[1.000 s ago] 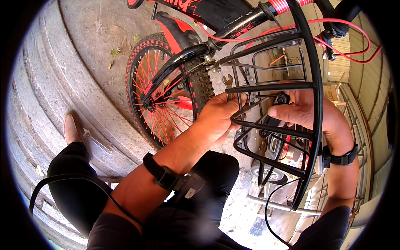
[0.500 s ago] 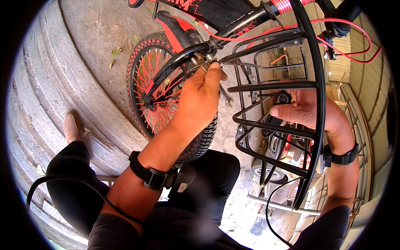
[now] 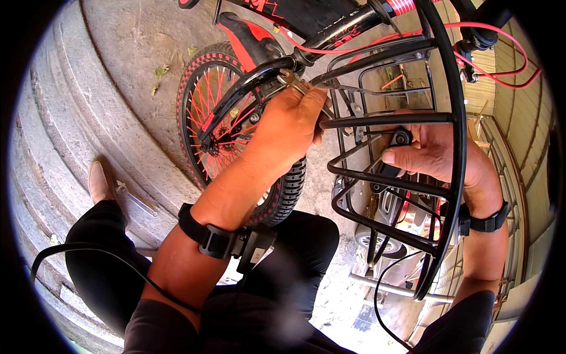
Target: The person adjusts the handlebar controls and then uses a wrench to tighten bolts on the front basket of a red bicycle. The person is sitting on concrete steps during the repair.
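Observation:
My left hand (image 3: 289, 127) is closed round a metal open-ended wrench (image 3: 296, 87). The wrench's jaw points up and left, beside the top of the bicycle's black front fork (image 3: 259, 75); whether it grips a nut there I cannot tell. Below the hand is the front wheel (image 3: 197, 141), with red spokes and a black knobbly tyre. On the right, my right hand (image 3: 427, 150) reaches behind the bars of a black wire basket (image 3: 389, 184). Its thumb presses a black elongated part (image 3: 401, 139) with round ends, and its other fingers are mostly hidden.
Red cables (image 3: 519, 50) loop from the handlebar at the upper right. A red and black mudguard (image 3: 244, 41) sits over the wheel. Another metal tool (image 3: 138, 202) lies by my shoe (image 3: 100, 182). A parked vehicle (image 3: 383, 242) shows beyond the basket.
My left hand has turned and shifted slightly right with the wrench, whose lower end is now hidden. The basket has tilted slightly. My right hand keeps its place on the black part.

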`<action>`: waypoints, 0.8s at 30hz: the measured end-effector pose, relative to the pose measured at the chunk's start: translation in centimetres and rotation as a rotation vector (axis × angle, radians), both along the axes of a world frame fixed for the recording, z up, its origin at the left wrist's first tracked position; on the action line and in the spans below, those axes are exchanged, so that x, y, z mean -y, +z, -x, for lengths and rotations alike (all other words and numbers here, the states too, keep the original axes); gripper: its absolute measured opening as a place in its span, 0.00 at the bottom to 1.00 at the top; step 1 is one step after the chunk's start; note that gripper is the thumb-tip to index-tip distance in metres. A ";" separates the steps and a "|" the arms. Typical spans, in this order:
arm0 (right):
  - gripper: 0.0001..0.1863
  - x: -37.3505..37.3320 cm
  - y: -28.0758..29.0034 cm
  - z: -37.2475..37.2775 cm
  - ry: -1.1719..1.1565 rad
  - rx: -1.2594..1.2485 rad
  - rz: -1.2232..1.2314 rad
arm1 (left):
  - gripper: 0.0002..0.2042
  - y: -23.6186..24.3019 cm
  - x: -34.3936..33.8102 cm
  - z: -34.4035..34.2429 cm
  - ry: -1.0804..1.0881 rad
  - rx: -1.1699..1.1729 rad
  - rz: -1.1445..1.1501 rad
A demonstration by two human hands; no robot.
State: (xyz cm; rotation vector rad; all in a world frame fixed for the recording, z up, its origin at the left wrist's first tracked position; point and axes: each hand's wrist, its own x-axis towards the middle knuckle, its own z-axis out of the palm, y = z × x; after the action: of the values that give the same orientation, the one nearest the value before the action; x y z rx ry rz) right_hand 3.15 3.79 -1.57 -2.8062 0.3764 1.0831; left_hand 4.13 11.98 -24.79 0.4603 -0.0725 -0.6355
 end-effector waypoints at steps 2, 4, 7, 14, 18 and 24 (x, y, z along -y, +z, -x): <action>0.21 -0.2 0.0 0.0 -0.006 0.003 0.000 | 0.14 -0.1 -0.1 -0.3 0.010 -0.008 0.015; 0.20 -0.5 0.0 -0.2 -0.013 -0.005 0.027 | 0.13 0.2 0.1 -0.4 -0.008 -0.017 0.006; 0.19 -0.6 0.2 0.1 -0.037 0.001 0.030 | 0.13 0.2 0.6 -0.3 -0.030 0.005 0.040; 0.18 -0.7 0.0 -0.2 -0.084 -0.016 0.023 | 0.13 -0.2 0.2 -1.4 -0.058 0.042 0.065; 0.18 -1.0 0.2 -0.3 -0.080 -0.025 0.043 | 0.13 1.3 -0.2 -1.3 -0.043 -0.069 0.088; 0.16 -1.2 0.1 -0.3 -0.121 -0.027 0.023 | 0.13 0.1 0.2 -1.2 -0.087 0.039 0.077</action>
State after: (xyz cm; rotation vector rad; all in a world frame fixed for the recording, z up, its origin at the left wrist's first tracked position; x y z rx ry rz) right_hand 3.47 4.95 -1.43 -2.7498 0.5564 1.0986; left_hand 5.28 11.79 -24.66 0.3966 -0.1538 -0.7069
